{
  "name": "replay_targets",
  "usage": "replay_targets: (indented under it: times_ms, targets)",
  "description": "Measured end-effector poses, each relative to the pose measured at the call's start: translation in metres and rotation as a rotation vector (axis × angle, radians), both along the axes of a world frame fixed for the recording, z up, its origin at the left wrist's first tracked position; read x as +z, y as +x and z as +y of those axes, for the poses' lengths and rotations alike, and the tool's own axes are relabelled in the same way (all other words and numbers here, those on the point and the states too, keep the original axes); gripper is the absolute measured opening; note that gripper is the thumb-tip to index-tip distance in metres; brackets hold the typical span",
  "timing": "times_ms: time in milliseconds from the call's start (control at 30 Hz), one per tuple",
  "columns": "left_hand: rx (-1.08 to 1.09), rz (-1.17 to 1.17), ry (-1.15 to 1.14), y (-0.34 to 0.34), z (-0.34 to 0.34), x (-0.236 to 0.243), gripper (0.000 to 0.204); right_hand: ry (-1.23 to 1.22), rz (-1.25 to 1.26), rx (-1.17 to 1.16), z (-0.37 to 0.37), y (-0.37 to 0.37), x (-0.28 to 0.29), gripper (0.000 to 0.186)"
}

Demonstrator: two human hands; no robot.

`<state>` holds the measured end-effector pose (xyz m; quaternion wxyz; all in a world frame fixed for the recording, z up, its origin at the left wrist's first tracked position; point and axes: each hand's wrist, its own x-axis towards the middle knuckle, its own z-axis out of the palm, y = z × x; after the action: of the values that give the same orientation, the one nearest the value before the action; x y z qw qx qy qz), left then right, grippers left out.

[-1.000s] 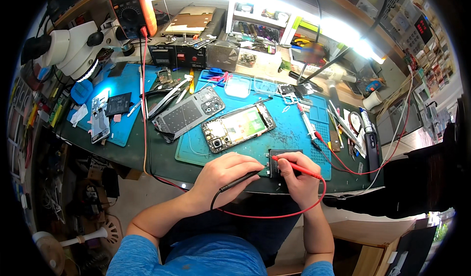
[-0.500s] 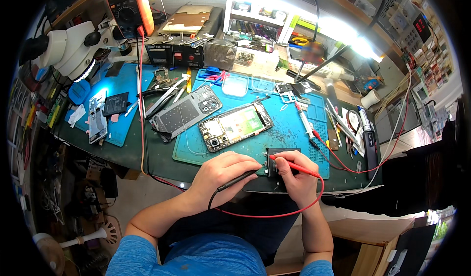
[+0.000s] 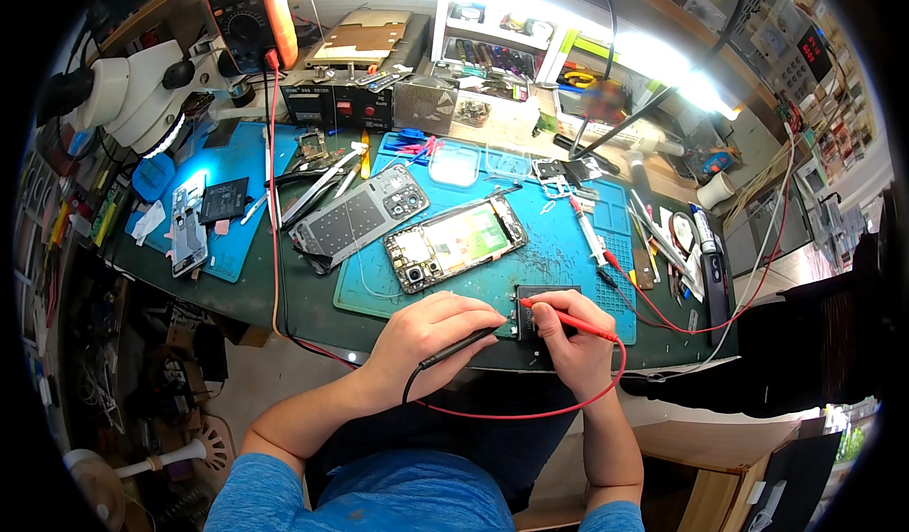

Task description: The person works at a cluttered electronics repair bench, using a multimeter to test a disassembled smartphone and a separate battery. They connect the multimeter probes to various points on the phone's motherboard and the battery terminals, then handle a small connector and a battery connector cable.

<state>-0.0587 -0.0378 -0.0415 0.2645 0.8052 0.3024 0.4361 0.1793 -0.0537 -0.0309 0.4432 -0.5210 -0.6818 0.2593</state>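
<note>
My left hand [image 3: 417, 341] is closed around a black multimeter probe [image 3: 459, 347], its tip pointing right toward the end of a black phone battery [image 3: 532, 322]. In my right hand [image 3: 571, 341] is a red multimeter probe [image 3: 585, 327], slanting left so its tip is at the battery's upper left corner. Whether either tip touches a contact is too small to tell. The battery lies at the front of the blue mat, partly under my right fingers. Beyond my hands lies an opened phone [image 3: 454, 245] with its inner parts bare, and a grey phone back housing [image 3: 365, 212] beside it.
An orange-cased multimeter [image 3: 240, 16] stands at the back left, near a white microscope [image 3: 133, 101]. Another phone frame [image 3: 189, 224] and a black battery [image 3: 223, 201] lie on the left mat. Tweezers and tools [image 3: 668, 239] crowd the right; the red probe lead [image 3: 530, 416] loops before me.
</note>
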Motion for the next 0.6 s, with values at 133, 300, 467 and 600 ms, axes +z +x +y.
replay_targets:
  times_ms: [133,300,467,600]
  targets:
    - [0.000,0.004,-0.003,0.0000,-0.0003,0.0009,0.030,-0.006,0.002,-0.004,-0.0003,0.0008,-0.0011,0.013]
    - [0.003,0.005,-0.005,0.0001,-0.0002,0.0010,0.030,-0.004,0.012,-0.006,0.0002,0.0003,-0.0021,0.012]
    - [0.004,0.007,-0.010,0.0006,-0.0005,0.0010,0.030,-0.006,0.007,-0.007,-0.0004,0.0002,-0.0011,0.010]
    - [-0.001,0.008,0.001,0.0009,0.0002,-0.0004,0.029,0.001,0.001,-0.004,-0.0002,0.0005,-0.0011,0.010]
